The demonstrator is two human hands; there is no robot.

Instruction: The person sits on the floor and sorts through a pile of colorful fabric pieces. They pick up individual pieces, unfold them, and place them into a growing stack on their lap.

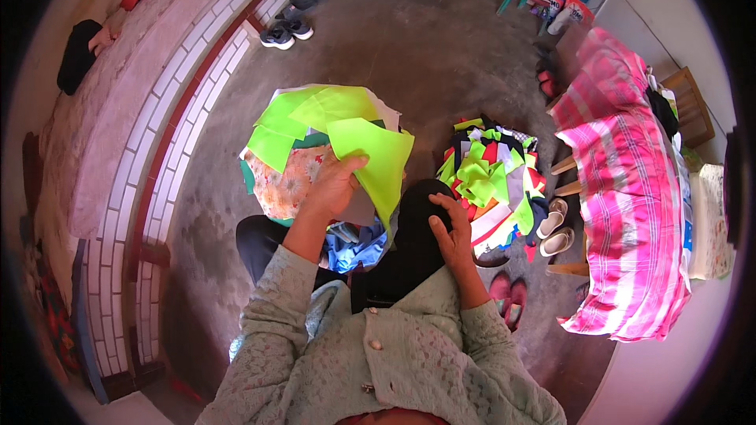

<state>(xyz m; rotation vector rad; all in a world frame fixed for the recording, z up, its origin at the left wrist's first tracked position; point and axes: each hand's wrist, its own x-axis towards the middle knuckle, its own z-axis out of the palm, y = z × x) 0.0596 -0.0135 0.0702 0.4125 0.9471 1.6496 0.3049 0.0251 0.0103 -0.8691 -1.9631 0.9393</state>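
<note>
The left hand (335, 185) pinched a neon green fabric piece (378, 161) — thumb on top, fingers curled underneath it, holding it up over the lap. That piece hung down toward the right knee (417, 204), which was covered in black cloth. Behind it more neon green pieces (315, 114) lay fanned on a stack, over a floral orange-and-white cloth (279, 185) at the stack's lower left edge. A blue cloth (354, 244) sat bunched just below the left hand, between the knees.

The right hand (450, 230) rested flat on the right knee, fingers loosely spread, holding nothing — touching only the black cloth.

Just right of that knee, on the concrete floor (394, 39), was a pile of mixed scraps (492, 177) — green, red, white, black, all jumbled. Near the pile's right edge stood a pair of white shoes (555, 232); red slippers (508, 299) lay below them. A pink striped bundle (630, 189) lay on a wooden bench (689, 102) along the right side. Dark sneakers (285, 31) sat by the tiled ledge (177, 126) at upper left. The person wore a pale green lace cardigan (378, 354), buttoned.
</note>
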